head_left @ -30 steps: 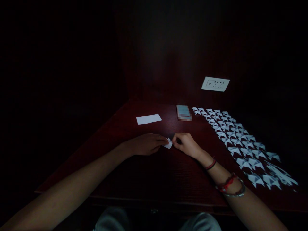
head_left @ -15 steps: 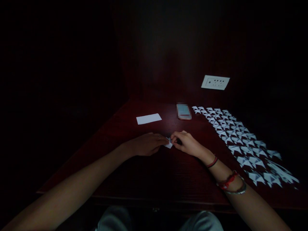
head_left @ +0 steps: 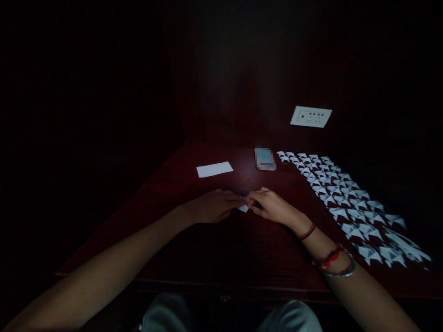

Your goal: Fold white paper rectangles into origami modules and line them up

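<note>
A small piece of folded white paper [head_left: 243, 207] lies on the dark red table in front of me, largely covered by my fingers. My left hand [head_left: 215, 206] comes at it from the left, fingers extended and held together, their tips pressing on the paper. On the other side, my right hand [head_left: 267, 204] pinches the paper's right edge between thumb and curled fingers. The fingertips of both hands nearly meet over it. Behind them rests a flat white paper rectangle [head_left: 215, 169].
A phone [head_left: 265, 159] with a pixelated screen lies near the back of the table [head_left: 207, 258]. Rows of folded paper pieces [head_left: 334, 190] cover the right side, with loose white strips [head_left: 408, 244] beside the nearest ones. A socket plate [head_left: 310, 116] is on the wall.
My right fingertips have shifted slightly left and closed in on my left fingertips over the folded paper. The whole view has shifted very slightly.
</note>
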The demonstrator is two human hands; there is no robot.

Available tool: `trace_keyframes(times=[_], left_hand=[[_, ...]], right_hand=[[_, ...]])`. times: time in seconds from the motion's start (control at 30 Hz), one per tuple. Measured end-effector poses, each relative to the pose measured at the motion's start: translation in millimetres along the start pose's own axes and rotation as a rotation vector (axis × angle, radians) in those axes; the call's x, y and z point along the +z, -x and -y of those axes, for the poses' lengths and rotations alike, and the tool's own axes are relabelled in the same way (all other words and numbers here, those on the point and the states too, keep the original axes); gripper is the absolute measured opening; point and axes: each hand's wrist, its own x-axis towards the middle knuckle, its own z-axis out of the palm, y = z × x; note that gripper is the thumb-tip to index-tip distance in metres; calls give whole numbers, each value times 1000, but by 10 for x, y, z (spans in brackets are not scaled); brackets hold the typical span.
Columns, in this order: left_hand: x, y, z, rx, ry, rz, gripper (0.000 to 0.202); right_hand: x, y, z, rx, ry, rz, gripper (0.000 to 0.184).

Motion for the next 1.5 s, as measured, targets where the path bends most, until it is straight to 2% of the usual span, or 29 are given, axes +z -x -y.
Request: trace_keyframes(times=[0.3, 0.43, 0.57, 0.9, 1.07, 1.27, 1.5], left_hand=[[83, 13, 7, -8, -2, -10, 45], [88, 14, 3, -10, -10, 5, 47], [55, 6, -4, -21, -13, 19, 49], [36, 28, -25, -54, 4, 18, 54], [44, 24, -20, -72, 41, 55, 56], [69, 5, -9, -30, 68, -7, 55], [48, -5, 12, 17, 51, -38, 49]], right_hand=[[-12, 40, -97, 36, -241, 20, 18], [-43, 52, -122, -3, -135, 11, 23], [-64, 58, -87, -25, -30, 69, 27], [-122, 25, 115, -7, 293, 203, 21], [-145, 57, 78, -20, 251, 203, 21], [-165, 66, -26, 26, 147, 68, 31], [-82, 44, -35, -16, 118, 130, 36]])
